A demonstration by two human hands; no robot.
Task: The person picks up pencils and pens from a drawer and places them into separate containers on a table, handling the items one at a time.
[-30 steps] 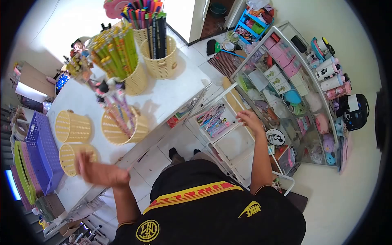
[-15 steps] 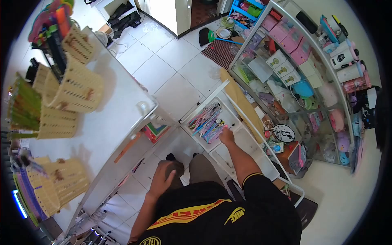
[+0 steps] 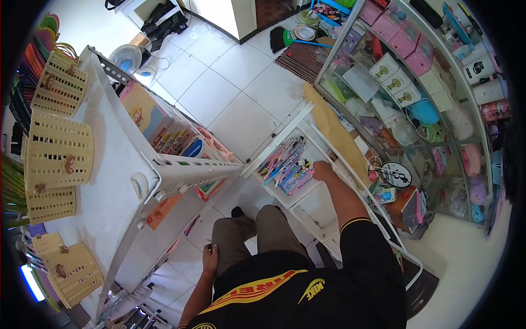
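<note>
A white tray-like drawer [image 3: 319, 200] with compartments lies in front of me, at the right. One of its compartments holds a pile of colourful pencils and pens [image 3: 285, 164]. At the right side of that pile is my right hand [image 3: 324, 172], its fingers curled down and closed. The fingertips are hidden, so what they grip cannot be made out. My left hand [image 3: 210, 257] rests against the side of my left thigh [image 3: 233, 236], away from the drawer. Its fingers are loosely bent and apart, with nothing seen in them.
At left stands a white shelf unit [image 3: 120, 164] carrying several woven-look plastic baskets [image 3: 60, 148]. A glass display cabinet [image 3: 383, 109] full of boxes stands at right, with brown cardboard [image 3: 334, 131] beside the drawer. A fan [image 3: 126, 57] and broom [image 3: 280, 39] are farther off.
The view has shifted, showing more of the shelf's side. My left hand has gone from the knee to the side of the thigh. My right hand stays at the pile's edge.
</note>
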